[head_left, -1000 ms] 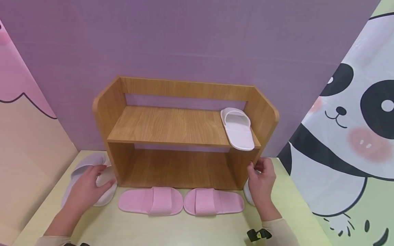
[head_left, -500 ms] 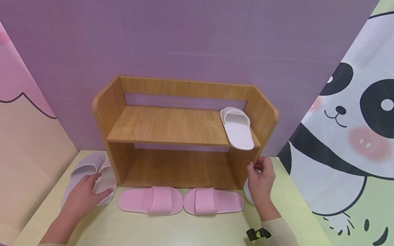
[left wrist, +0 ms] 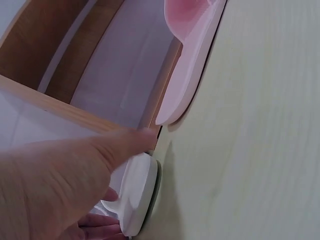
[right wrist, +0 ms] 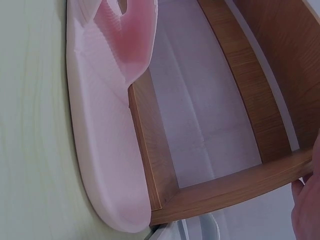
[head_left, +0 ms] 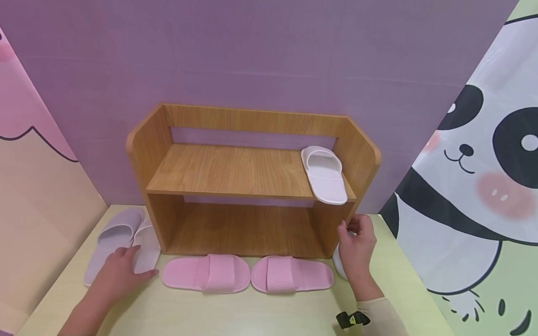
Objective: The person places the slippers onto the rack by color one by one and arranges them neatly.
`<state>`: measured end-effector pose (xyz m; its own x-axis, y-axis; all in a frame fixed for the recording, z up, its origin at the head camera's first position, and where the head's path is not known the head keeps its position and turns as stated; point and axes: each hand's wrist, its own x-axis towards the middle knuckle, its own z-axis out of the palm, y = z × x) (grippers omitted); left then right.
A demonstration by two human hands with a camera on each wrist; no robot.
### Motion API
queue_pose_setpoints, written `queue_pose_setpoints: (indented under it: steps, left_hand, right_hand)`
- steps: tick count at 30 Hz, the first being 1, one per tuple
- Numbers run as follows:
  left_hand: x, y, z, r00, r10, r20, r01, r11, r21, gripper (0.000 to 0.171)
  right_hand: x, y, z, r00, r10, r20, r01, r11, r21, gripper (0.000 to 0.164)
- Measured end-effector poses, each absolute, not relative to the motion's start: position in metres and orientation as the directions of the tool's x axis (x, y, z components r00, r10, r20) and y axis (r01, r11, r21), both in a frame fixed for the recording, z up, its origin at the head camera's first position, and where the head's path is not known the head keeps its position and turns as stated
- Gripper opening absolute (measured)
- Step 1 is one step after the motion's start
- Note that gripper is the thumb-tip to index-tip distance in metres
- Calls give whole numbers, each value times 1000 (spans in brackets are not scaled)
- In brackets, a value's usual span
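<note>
Left hand [head_left: 119, 273]: fingers and thumb spread well apart, low over the near end of two pale slippers. Lilac slipper [head_left: 108, 245] lies under and beyond the fingers; whitish slipper [head_left: 147, 243] sits between fingers and thumb, close against the shelf's left side. Thumb points toward the pink pair. Hand has hold of nothing; whether the fingertips touch the slippers, cannot tell.

Right hand [head_left: 357, 247]: fingers curled, thumb bent in, pinching the front edge of the right side panel of the wooden shelf [head_left: 235, 170]. Another white slipper [head_left: 339, 267] shows in part behind this hand, on the table outside the panel.

Left pink slipper [head_left: 222, 275] and right pink slipper [head_left: 292, 275] lie lengthwise in front of the shelf, strapped ends meeting at the middle, both well apart from the right fingers. Single white slipper [head_left: 325, 179] on the upper board, far right, strap to the back, heel just over the front edge.

Surface: pale wood-grain table [head_left: 218, 317]. Room: purple wall [head_left: 252, 56] behind, cartoon panda [head_left: 504, 154] on the right wall, peach and pink panel [head_left: 42, 200] on the left. Black band [head_left: 353, 320] at the right wrist, beige sleeve [head_left: 382, 316] below it
</note>
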<state>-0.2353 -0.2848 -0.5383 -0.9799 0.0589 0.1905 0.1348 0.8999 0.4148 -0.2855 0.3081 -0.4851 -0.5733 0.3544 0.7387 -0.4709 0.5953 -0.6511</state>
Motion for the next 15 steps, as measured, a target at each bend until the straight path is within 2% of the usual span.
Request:
queue_pose_setpoints:
  steps: [7,15]
  left_hand:
    - [-231,-280,-540,-964,85,251,178,909,377,76]
    - [-229,-274,-533,-970,72,231,158,913,377,72]
  right_hand:
    - [-286,307,-485,-575,366,732,-463,592,-660,14]
    - [-286,305,-485,-582,372,723,-446,598,-666,14]
